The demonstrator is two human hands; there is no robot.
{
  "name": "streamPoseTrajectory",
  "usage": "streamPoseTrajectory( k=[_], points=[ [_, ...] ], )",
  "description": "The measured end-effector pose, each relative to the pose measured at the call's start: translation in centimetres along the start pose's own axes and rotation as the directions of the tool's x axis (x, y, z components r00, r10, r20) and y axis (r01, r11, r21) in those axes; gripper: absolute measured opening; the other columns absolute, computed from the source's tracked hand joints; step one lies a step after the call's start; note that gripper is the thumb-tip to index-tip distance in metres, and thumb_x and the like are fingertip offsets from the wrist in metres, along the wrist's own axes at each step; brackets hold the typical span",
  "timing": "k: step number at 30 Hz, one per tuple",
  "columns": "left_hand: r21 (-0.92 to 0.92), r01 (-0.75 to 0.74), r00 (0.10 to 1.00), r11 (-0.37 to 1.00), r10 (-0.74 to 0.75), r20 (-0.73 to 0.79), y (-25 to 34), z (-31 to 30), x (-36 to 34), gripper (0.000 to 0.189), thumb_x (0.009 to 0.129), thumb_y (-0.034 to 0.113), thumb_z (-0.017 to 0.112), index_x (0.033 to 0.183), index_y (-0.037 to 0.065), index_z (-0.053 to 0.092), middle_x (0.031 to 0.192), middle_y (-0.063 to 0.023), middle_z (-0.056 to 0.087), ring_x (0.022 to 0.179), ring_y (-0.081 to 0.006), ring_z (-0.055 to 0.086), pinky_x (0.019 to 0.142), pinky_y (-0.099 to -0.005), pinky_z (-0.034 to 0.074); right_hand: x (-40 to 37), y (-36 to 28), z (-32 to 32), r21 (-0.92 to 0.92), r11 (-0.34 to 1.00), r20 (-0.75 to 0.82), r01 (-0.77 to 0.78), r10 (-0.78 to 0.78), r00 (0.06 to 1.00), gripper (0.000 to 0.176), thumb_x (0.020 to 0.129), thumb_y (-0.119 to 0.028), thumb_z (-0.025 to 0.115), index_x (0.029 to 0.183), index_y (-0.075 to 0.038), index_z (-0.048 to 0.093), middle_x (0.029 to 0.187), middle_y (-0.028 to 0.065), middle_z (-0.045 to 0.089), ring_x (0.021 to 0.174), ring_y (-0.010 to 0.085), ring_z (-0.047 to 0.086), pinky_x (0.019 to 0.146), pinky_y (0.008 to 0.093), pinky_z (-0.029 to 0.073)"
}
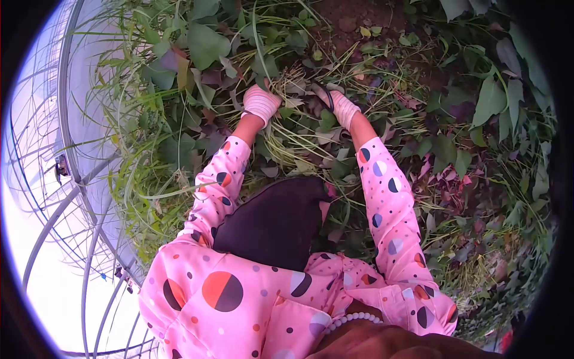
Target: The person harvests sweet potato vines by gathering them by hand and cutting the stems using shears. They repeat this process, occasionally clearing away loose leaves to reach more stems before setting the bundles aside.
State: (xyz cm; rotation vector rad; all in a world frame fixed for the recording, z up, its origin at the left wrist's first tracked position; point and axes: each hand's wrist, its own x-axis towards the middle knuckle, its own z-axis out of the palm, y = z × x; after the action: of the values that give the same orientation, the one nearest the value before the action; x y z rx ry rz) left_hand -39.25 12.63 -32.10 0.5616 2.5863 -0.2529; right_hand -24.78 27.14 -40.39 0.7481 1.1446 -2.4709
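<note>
Both hands wear pale striped gloves and reach into green stems and leaves on the ground. My left hand [262, 103] is closed round part of a bunch of thin stems [292, 84], its fingertips partly hidden by leaves. To the right of the bunch, my right hand [338, 105] is closed round a dark-handled tool [328, 96], whose far end is lost among the stems. More cut-looking pale stems [293, 140] lie below and between the two wrists.
Broad leaves [206, 46] and tall grass [140, 102] stand at the left. Bare soil [359, 21] shows at the top. Leafy vines [490, 102] cover the right. A curved metal frame [64, 78] runs along the far left.
</note>
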Motion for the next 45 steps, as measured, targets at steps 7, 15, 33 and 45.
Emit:
streamPoseTrajectory(
  k=[7, 15, 33, 45],
  points=[
    [-0.081, -0.025, 0.999, 0.996, 0.028, 0.030, -0.3, -0.1, 0.3, 0.061, 0.068, 0.028, 0.065, 0.124, 0.006, 0.054, 0.098, -0.0240, 0.064, 0.095, -0.0353, 0.061, 0.085, -0.0401, 0.049, 0.1, -0.9, 0.5, 0.045, 0.997, -0.001, -0.063, 0.063, 0.998, 0.053, 0.086, -0.055, 0.053, 0.090, -0.004, 0.062, 0.068, 0.0079, 0.063, 0.053, 0.0173, 0.056, 0.052, 0.0292, 0.044],
    [-0.103, -0.116, 0.993, 0.988, 0.115, -0.016, 0.2, -0.8, -0.4, 0.070, 0.066, 0.028, 0.067, 0.127, 0.001, 0.046, 0.095, -0.0249, 0.064, 0.094, -0.0372, 0.061, 0.084, -0.0398, 0.049, 1.7, 0.2, 0.6, -0.212, 0.976, -0.146, 0.051, -0.083, 0.986, 0.055, 0.086, -0.055, 0.053, 0.083, -0.001, 0.063, 0.059, 0.0069, 0.058, 0.050, 0.0164, 0.053, 0.049, 0.0283, 0.042],
    [-0.360, -0.519, 0.855, 0.775, 0.469, -0.222, 1.0, -6.9, -6.3, 0.032, 0.082, 0.008, 0.055, 0.112, -0.004, 0.053, 0.101, -0.0162, 0.062, 0.088, -0.0261, 0.060, 0.081, -0.0376, 0.051, 3.8, 0.4, -0.7, 0.572, 0.784, 0.002, 0.241, -0.295, 0.956, 0.048, 0.089, -0.056, 0.047, 0.117, -0.018, 0.052, 0.093, 0.0059, 0.058, 0.075, 0.0167, 0.056, 0.060, 0.0277, 0.046],
    [0.389, -0.356, 0.897, 0.850, 0.427, -0.112, 6.3, -8.8, 3.8, 0.043, 0.068, 0.020, 0.063, 0.110, 0.012, 0.064, 0.107, -0.0139, 0.062, 0.102, -0.0311, 0.057, 0.092, -0.0390, 0.044, 2.5, -1.7, 0.4, 0.650, 0.760, 0.160, 0.006, -0.144, 0.977, 0.051, 0.090, -0.050, 0.048, 0.120, -0.009, 0.049, 0.090, 0.0047, 0.059, 0.065, 0.0126, 0.053, 0.053, 0.0241, 0.042]
  ],
)
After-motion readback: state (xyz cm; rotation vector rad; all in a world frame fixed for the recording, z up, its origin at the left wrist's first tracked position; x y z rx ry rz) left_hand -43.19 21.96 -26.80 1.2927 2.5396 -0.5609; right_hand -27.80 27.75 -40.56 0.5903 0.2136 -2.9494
